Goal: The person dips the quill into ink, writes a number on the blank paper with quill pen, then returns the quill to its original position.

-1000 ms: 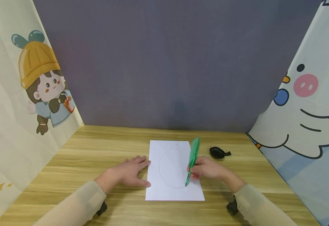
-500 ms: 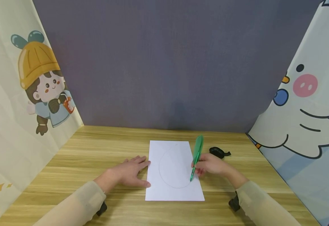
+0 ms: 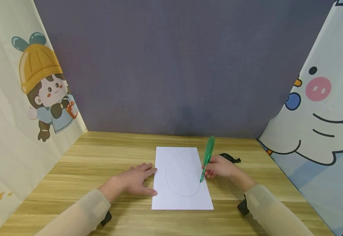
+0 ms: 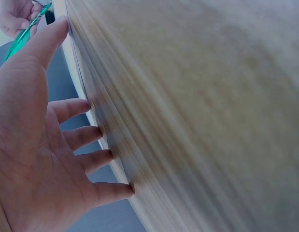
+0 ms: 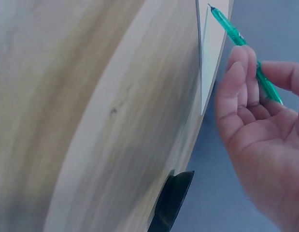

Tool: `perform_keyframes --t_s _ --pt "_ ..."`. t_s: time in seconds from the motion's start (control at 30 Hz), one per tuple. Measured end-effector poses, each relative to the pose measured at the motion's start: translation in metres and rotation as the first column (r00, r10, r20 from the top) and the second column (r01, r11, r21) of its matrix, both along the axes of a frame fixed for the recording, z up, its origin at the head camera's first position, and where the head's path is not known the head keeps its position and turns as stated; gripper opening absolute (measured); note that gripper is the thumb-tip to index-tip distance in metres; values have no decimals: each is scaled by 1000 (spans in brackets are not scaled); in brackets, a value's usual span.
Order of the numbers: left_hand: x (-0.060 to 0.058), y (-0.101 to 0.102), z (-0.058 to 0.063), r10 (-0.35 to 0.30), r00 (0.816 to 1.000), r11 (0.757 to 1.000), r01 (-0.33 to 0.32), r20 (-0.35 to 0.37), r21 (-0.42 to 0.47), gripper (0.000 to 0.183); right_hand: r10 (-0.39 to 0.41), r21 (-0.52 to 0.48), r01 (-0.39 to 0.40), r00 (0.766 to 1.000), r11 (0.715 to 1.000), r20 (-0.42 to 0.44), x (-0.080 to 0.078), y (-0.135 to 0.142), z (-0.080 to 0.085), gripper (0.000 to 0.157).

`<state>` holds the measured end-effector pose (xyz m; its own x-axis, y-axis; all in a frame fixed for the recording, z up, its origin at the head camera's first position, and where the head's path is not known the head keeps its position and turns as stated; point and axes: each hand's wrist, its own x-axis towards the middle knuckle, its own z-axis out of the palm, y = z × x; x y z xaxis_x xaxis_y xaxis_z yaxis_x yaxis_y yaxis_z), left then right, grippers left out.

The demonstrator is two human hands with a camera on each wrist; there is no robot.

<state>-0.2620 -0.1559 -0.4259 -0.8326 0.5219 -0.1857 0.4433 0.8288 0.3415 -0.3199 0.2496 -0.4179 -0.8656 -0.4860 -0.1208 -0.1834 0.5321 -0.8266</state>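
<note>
A white sheet of paper [image 3: 175,201] lies on the wooden table, bearing a thin curved line like most of an oval. My right hand [image 3: 222,166] pinches a green pen [image 3: 208,153] with a feather-shaped top, its tip at the line's right end near the sheet's right edge. In the right wrist view the pen [image 5: 234,34] slants between thumb and fingers, point at the paper [image 5: 209,53]. My left hand [image 3: 137,180] lies with fingers spread, thumb and a fingertip at the paper's left edge. The left wrist view shows the left hand [image 4: 48,145] with fingertips on the table.
A small black object with a short tail [image 3: 230,158] sits on the table [image 3: 112,147] just beyond my right hand, partly covered by it. A dark grey panel [image 3: 171,72] stands along the table's back edge. Printed cartoon curtains [image 3: 6,131] hang at both sides.
My right hand has moved up along the sheet's right side with the pen, and the drawn line now extends further up on the right. The left hand has stayed in place.
</note>
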Motion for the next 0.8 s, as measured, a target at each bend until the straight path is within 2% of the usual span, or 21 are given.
perform_keyframes --t_s 0.47,0.8 --pt "0 1 0 1 1000 1000 -1 2 2 102 -83 -7 83 996 997 -44 -11 -4 -1 23" --pt "-1 0 -2 0 1000 1000 0 -2 0 103 -118 -34 116 991 993 -57 -20 -7 -2 26"
